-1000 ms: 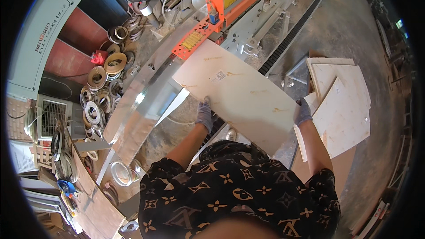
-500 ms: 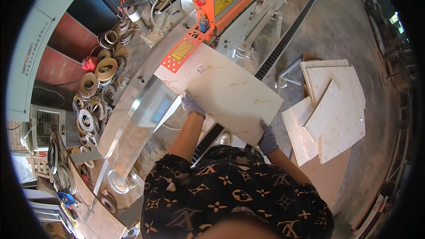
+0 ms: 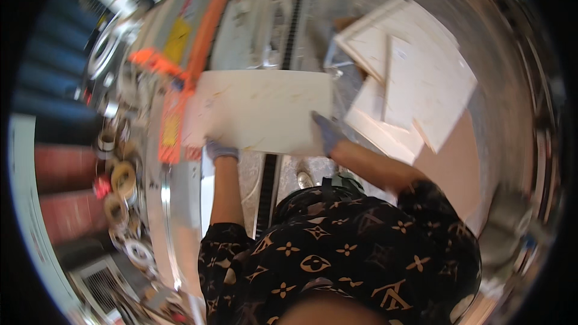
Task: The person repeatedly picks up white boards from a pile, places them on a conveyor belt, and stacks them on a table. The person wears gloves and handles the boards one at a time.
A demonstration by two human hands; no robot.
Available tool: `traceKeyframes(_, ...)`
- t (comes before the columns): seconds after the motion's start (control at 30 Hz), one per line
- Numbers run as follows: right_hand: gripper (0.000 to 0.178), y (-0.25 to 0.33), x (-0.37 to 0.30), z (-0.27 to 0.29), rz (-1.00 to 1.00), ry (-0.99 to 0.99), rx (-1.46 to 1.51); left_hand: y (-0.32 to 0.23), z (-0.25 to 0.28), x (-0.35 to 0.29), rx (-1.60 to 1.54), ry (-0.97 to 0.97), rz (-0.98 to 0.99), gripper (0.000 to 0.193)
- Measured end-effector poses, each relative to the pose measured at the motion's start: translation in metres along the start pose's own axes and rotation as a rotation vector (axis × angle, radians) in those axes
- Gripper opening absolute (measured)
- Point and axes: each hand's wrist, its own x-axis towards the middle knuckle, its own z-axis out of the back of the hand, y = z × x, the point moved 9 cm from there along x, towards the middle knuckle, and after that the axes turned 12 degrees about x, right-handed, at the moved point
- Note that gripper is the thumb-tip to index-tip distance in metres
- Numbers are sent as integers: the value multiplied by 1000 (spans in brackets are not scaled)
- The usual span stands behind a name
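Just beyond the patterned shirt (image 3: 325, 253), gloved left hand (image 3: 223, 151) grips the near edge of the white rectangular panel (image 3: 265, 108) toward its left end, gloved right hand (image 3: 327, 135) grips its right end, panel held flat between them. Step in hand looks like handling the panel at the orange perforated plate (image 3: 172, 129), left end right by it, contact unclear from blur; the next move seems to call for a level, two-handed hold and a straight edge. Farther off, stacked panels (image 3: 421, 78) right, orange-trimmed machine (image 3: 208, 30) left.
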Motion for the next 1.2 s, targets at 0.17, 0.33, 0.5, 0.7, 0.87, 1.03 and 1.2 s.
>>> traceKeyframes(0.17,40,49,38,-14,168,20,-118,38,-12,64,-671,-364,124,43)
traceKeyframes(0.33,45,184,-10,139,1030,-440,-563,1,-5,25,-2727,120,796,37)
traceKeyframes(0.5,61,235,-114,302,970,-1141,-192,-2,25,-62,-2563,-424,704,34)
traceKeyframes(0.7,32,223,-14,318,463,-374,328,-70,82,-98,-2559,-357,630,35)
traceKeyframes(0.87,38,237,-76,262,577,-108,140,-138,100,-94,-2552,-29,229,42)
traceKeyframes(1.03,62,206,-133,270,283,-129,-367,-200,136,-119,-2612,349,-125,46)
traceKeyframes(1.2,44,196,-135,225,315,320,-278,-188,157,-128,-2671,356,-58,49)
